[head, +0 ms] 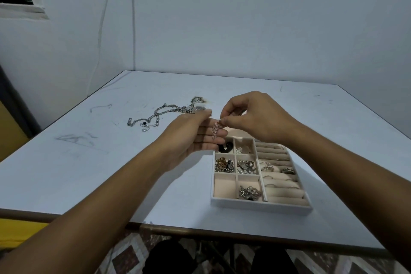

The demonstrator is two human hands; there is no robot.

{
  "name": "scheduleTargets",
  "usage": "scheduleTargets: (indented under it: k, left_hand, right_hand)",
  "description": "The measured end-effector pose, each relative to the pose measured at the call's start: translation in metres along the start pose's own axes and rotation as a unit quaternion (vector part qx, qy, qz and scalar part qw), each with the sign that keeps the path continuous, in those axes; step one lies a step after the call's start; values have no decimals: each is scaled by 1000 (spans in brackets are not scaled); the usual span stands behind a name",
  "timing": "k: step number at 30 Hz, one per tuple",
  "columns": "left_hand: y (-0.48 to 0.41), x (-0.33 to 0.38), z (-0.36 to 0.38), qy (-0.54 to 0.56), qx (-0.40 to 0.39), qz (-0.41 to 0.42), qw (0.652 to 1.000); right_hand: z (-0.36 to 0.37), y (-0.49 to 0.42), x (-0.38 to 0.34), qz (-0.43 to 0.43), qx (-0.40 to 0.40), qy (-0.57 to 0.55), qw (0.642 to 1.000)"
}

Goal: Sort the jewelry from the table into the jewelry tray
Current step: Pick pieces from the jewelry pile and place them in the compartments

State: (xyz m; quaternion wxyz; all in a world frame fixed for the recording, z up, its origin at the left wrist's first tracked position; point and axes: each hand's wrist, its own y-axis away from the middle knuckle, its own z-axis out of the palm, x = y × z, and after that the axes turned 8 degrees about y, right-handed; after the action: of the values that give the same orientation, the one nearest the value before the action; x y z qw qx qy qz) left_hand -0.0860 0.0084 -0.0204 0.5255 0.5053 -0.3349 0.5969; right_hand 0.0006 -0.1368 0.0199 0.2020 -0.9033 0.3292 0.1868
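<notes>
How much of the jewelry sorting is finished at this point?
Well along: most compartments of the jewelry tray hold pieces, with rings on its rolls. In hand: the right hand pinches a small pink beaded piece hanging against the open left hand. Left: the silver chain necklace on the table.

I see the white compartmented jewelry tray (pixel 259 203) on the pale square desk (pixel 89 162), toward its near edge at about four o'clock from the desk's middle. The silver chain necklace (pixel 153 115) lies on the desk at ten o'clock from the tray, well apart. My open left hand (pixel 195 138) and right hand (pixel 251 118) meet above the tray's far-left corner, the small pink beaded earring (pixel 215 130) between them.
</notes>
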Motion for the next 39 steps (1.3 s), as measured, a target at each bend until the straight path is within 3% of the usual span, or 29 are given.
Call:
scheduleTargets:
  k: [27,39]
  left_hand:
    - [62,-4,11,-172,-115,-60,976]
    - [73,2,12,-245,-53,-19,968]
  right_hand:
    - [15,90,-9,25,15,-56,998]
    - [16,96,-4,16,-11,-57,998]
